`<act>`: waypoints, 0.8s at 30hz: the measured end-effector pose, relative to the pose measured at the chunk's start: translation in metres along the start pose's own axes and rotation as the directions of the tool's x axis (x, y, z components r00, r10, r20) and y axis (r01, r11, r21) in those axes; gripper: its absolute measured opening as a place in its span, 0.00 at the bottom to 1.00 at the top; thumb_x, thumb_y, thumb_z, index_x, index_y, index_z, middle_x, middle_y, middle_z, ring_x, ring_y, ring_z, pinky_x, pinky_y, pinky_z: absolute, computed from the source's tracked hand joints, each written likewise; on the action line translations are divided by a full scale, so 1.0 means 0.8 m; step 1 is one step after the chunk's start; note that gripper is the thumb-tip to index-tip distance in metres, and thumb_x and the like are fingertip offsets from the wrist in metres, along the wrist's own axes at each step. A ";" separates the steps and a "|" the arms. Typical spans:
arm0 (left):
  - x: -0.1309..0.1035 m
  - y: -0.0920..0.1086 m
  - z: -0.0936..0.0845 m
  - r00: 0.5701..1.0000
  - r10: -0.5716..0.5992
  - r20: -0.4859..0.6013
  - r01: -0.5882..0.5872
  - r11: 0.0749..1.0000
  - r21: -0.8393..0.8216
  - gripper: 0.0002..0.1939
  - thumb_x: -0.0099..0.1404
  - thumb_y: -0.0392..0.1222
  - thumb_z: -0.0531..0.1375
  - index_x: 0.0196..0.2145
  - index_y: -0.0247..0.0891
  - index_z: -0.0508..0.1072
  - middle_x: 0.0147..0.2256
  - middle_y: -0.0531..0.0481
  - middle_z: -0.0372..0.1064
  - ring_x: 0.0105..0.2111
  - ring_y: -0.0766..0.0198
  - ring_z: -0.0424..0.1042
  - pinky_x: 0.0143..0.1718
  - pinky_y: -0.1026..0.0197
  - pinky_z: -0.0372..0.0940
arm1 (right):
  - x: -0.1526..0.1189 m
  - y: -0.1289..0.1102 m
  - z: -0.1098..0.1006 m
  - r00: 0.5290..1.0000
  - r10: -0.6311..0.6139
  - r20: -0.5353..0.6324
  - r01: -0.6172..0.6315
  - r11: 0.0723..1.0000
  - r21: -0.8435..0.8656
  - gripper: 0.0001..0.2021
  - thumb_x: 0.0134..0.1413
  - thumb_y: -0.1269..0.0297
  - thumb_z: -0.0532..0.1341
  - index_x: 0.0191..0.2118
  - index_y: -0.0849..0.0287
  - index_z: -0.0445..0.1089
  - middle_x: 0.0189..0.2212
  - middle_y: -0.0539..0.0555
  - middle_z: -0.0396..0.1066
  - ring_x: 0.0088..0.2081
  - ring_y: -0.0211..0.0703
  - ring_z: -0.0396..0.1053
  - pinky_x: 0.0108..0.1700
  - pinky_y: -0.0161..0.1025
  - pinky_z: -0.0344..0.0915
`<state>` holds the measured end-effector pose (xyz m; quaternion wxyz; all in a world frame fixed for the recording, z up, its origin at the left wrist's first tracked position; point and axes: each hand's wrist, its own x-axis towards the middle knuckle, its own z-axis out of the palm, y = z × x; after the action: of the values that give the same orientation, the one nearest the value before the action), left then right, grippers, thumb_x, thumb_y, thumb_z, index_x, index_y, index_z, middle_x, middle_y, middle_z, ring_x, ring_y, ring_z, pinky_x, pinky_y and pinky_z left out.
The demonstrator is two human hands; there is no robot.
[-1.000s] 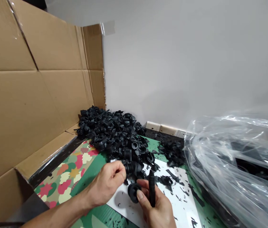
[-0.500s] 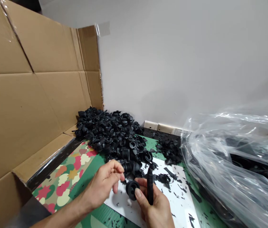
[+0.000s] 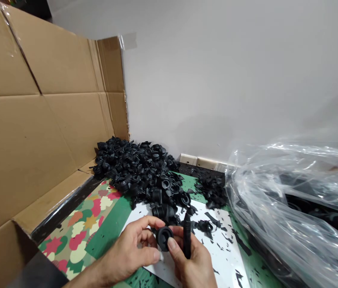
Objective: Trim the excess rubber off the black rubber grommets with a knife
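Observation:
A round, cup-like black rubber part [image 3: 163, 239] faces me, low in the middle of the head view. My right hand [image 3: 191, 256] pinches its right edge between thumb and fingers. The same hand also holds a dark, stick-like tool [image 3: 187, 236] upright; its working end is hard to make out. My left hand [image 3: 137, 248] is closed around the part's left side, index fingertip at the top rim and thumb just below. Its other fingers curl partly behind the part. Under both hands lies a white sheet [image 3: 169, 270] scattered with black scraps.
Behind the hands rises a heap of ribbed black rubber parts [image 3: 139, 168]. A smaller pile of black trimmings [image 3: 212, 190] lies right of it. Cardboard walls [image 3: 52, 132] stand at the left. A clear plastic bag [image 3: 265, 208] with black contents bulges on the right.
My left hand has moved right, from apart to the rubber part's edge. The part has turned to show its hollow side more. My right hand keeps the part and the tool.

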<state>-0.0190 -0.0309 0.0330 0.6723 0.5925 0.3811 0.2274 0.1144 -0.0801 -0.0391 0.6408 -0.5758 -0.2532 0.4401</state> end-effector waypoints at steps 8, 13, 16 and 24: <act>0.007 -0.010 0.005 0.991 0.050 -0.126 -0.031 0.988 0.149 0.20 0.57 0.51 0.60 0.40 0.33 0.69 0.23 0.55 0.61 0.22 0.67 0.63 0.25 0.64 0.60 | -0.005 -0.013 0.005 1.000 -0.010 -0.006 0.010 1.000 0.011 0.14 0.37 0.55 0.65 0.28 0.61 0.74 0.22 0.54 0.75 0.26 0.46 0.71 0.32 0.40 0.64; -0.001 -0.012 0.010 0.945 0.245 -0.214 -0.137 0.896 0.423 0.06 0.63 0.42 0.55 0.37 0.39 0.68 0.31 0.51 0.67 0.26 0.65 0.67 0.27 0.64 0.63 | 0.000 0.002 0.001 0.998 0.040 -0.050 -0.034 0.992 0.119 0.17 0.34 0.55 0.69 0.31 0.60 0.74 0.21 0.51 0.72 0.26 0.47 0.70 0.26 0.38 0.63; -0.005 -0.014 0.012 0.837 0.531 -0.131 -0.304 0.651 0.696 0.07 0.64 0.33 0.52 0.32 0.39 0.68 0.35 0.49 0.67 0.32 0.64 0.68 0.33 0.63 0.63 | 0.002 0.011 0.001 0.998 0.044 -0.048 -0.035 0.985 0.171 0.18 0.35 0.54 0.70 0.33 0.59 0.74 0.17 0.49 0.68 0.24 0.45 0.69 0.22 0.36 0.61; 0.000 -0.010 0.010 0.811 0.575 0.109 -0.288 0.229 0.930 0.12 0.65 0.27 0.51 0.33 0.39 0.70 0.29 0.51 0.66 0.29 0.61 0.65 0.32 0.58 0.57 | 0.003 0.016 0.004 1.000 0.020 -0.006 -0.018 0.975 0.220 0.19 0.37 0.50 0.69 0.33 0.59 0.74 0.13 0.47 0.63 0.22 0.44 0.68 0.22 0.36 0.62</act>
<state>-0.0140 -0.0376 0.0253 0.0783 0.9079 0.3425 0.2284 0.1092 -0.0767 -0.0515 0.6973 -0.5057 -0.1949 0.4691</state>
